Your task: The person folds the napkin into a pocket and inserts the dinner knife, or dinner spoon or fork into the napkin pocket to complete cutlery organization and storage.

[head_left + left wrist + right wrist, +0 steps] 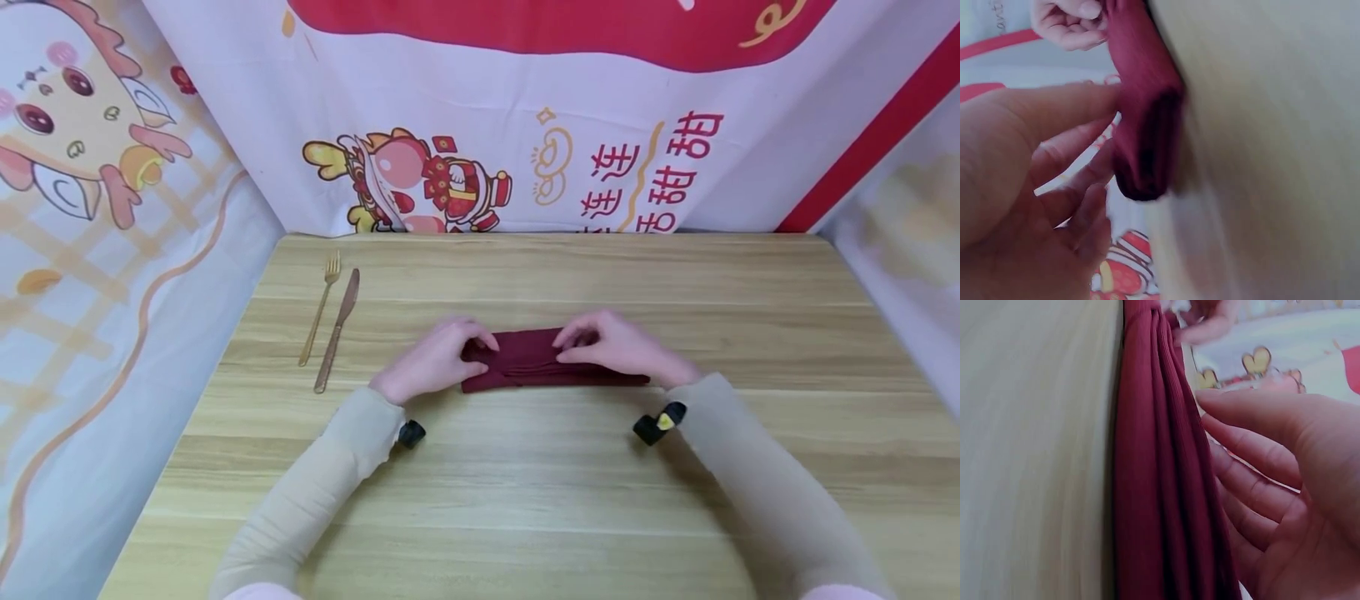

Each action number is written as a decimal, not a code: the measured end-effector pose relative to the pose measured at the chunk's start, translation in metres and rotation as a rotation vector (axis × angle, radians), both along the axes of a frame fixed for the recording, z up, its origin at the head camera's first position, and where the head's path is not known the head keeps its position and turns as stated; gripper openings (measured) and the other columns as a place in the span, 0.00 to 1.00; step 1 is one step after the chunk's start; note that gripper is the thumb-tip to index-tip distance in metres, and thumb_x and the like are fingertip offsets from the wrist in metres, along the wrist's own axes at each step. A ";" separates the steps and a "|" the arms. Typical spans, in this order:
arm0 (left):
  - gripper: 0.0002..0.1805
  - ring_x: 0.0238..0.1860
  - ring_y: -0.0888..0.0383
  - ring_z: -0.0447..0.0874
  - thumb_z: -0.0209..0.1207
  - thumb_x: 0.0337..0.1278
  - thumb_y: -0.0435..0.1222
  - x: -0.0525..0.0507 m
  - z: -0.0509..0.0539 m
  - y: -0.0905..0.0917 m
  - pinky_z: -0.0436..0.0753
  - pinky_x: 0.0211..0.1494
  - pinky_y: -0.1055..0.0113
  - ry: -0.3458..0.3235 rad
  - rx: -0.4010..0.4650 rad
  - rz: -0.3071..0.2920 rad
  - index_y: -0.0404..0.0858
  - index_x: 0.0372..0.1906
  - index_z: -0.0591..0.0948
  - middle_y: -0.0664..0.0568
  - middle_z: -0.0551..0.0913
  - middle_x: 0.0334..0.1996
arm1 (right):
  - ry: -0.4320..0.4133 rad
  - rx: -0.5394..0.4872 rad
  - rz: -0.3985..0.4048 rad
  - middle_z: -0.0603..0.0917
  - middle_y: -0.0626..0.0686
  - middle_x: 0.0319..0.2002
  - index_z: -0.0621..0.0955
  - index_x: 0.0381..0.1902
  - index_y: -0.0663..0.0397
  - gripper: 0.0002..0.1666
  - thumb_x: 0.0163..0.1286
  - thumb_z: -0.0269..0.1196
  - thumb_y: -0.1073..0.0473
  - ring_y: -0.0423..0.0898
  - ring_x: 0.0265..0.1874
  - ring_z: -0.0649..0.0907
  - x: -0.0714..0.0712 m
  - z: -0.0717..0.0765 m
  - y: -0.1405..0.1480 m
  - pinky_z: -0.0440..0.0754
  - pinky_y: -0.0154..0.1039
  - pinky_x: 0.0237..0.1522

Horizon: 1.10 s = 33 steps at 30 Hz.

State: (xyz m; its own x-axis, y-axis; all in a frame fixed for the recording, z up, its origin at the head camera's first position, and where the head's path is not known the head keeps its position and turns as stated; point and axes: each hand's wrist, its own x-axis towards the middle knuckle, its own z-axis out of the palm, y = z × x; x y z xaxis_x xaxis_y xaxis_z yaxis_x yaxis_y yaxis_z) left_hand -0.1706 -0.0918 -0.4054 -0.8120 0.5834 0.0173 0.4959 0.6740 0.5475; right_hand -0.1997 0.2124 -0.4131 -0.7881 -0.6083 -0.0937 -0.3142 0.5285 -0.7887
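Observation:
A dark red cloth napkin [525, 354], folded into a long flat strip, lies crosswise on the wooden table. At its left part is my left hand [450, 354], fingers loosely bent, thumb and fingertips against the cloth with a gap between them. My right hand [611, 342] is over the right part, thumb and index finger apart at the upper folds. The left wrist view shows the rolled layers at the napkin's end [1150, 144] beside the thumb. Pleats run along the napkin [1166, 487] in the right wrist view, and some right fingertips are hidden behind it.
A gold fork [321, 308] and a copper-coloured knife [337, 329] lie side by side at the table's left. Behind the table's far edge hangs a printed white and red cloth [465, 83]. More printed fabric [112, 275] covers the left side.

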 end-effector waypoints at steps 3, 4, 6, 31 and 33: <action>0.12 0.53 0.55 0.75 0.70 0.60 0.31 0.004 0.005 0.009 0.72 0.61 0.60 0.056 -0.011 -0.010 0.43 0.48 0.87 0.56 0.83 0.46 | 0.026 -0.003 -0.024 0.88 0.51 0.43 0.88 0.47 0.57 0.14 0.66 0.74 0.59 0.47 0.40 0.83 0.004 0.002 0.025 0.81 0.46 0.44; 0.12 0.54 0.55 0.76 0.69 0.61 0.32 0.006 0.005 0.013 0.72 0.61 0.60 0.063 -0.005 -0.020 0.43 0.48 0.87 0.56 0.84 0.47 | 0.033 -0.001 -0.034 0.88 0.52 0.43 0.88 0.47 0.58 0.14 0.65 0.74 0.60 0.48 0.40 0.83 0.006 0.003 0.032 0.81 0.47 0.44; 0.12 0.52 0.56 0.78 0.69 0.62 0.32 0.008 0.005 0.020 0.74 0.59 0.62 0.052 0.018 -0.044 0.41 0.50 0.87 0.54 0.85 0.47 | 0.061 0.012 -0.046 0.88 0.53 0.42 0.88 0.46 0.59 0.13 0.64 0.74 0.63 0.48 0.40 0.83 0.009 0.001 0.047 0.81 0.47 0.44; 0.14 0.40 0.60 0.78 0.74 0.56 0.38 0.005 -0.005 0.045 0.77 0.48 0.64 -0.036 -0.117 -0.019 0.43 0.46 0.85 0.57 0.81 0.36 | 0.393 0.007 0.007 0.86 0.44 0.37 0.87 0.42 0.49 0.14 0.63 0.68 0.72 0.41 0.30 0.78 0.033 0.013 0.069 0.79 0.38 0.28; 0.10 0.39 0.60 0.78 0.72 0.59 0.37 0.005 -0.005 0.045 0.77 0.48 0.64 -0.044 -0.112 -0.029 0.43 0.43 0.85 0.57 0.81 0.36 | 0.362 0.028 0.014 0.86 0.44 0.38 0.88 0.41 0.48 0.14 0.63 0.68 0.73 0.40 0.30 0.79 0.034 0.009 0.071 0.79 0.38 0.29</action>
State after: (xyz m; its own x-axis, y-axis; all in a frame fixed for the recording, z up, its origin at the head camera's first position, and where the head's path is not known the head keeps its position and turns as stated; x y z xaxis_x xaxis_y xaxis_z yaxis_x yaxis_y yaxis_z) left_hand -0.1655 -0.0471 -0.4107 -0.7936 0.6026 -0.0842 0.4930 0.7179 0.4915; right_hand -0.1660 0.2833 -0.4037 -0.7647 -0.6207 0.1729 -0.5779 0.5420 -0.6101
